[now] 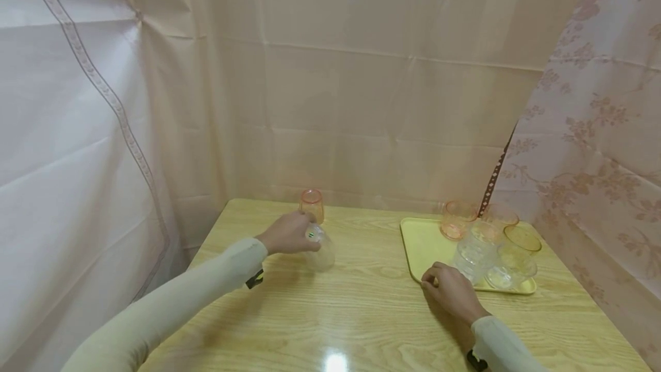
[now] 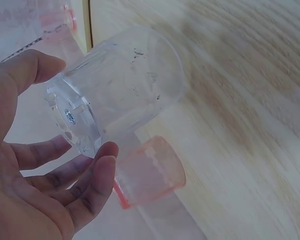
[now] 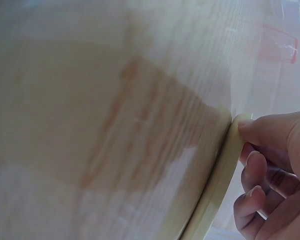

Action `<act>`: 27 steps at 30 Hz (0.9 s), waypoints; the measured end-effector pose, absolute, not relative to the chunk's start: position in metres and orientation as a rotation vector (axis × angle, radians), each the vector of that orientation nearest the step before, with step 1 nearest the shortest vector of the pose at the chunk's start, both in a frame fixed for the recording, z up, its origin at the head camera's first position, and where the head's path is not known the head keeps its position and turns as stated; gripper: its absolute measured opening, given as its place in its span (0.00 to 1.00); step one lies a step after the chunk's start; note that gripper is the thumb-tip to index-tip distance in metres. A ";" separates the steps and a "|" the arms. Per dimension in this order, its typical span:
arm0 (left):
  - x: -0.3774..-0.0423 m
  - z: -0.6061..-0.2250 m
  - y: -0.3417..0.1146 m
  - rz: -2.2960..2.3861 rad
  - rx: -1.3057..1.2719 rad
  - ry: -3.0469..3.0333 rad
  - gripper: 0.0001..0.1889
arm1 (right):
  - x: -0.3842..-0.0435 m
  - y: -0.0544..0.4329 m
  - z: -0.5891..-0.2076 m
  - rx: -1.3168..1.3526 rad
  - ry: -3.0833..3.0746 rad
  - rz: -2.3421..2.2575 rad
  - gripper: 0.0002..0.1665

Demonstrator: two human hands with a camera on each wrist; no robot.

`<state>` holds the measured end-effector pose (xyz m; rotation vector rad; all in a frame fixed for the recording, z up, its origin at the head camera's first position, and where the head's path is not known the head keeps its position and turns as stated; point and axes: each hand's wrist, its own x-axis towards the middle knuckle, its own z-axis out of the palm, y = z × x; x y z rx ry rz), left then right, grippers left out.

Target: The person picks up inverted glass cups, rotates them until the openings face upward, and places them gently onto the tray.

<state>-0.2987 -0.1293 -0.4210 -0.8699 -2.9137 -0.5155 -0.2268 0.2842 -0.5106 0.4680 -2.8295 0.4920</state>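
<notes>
With fingers and thumb around its base, my left hand [image 1: 289,233] holds a clear cup [image 1: 323,252] over the table. In the left wrist view this clear cup [image 2: 132,80] is tilted, its mouth pointing away from the palm. Just behind it an upside-down pinkish-orange cup [image 1: 312,211] stands at the table's back. My right hand [image 1: 454,291] is at the near left corner of a yellow tray [image 1: 424,243]. The right wrist view has the thumb on the tray's rim [image 3: 221,175] with the other fingers curled beside it, pinching the edge.
Several cups crowd the tray's right part: an orange cup [image 1: 454,225] at the back, a yellow cup [image 1: 523,240] at the right, clear cups [image 1: 472,260] in front. Cloth curtains [image 1: 361,102] hang behind and at both sides of the wooden table [image 1: 361,314].
</notes>
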 end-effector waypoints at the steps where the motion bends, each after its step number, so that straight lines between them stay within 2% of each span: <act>1: -0.298 -0.421 -0.128 -0.515 -0.869 -2.917 0.29 | -0.227 0.284 -0.510 0.466 -2.830 0.494 0.05; 27: -0.278 -0.428 -0.099 -0.865 -0.902 -2.955 0.31 | -0.225 0.283 -0.509 0.459 -2.828 0.485 0.06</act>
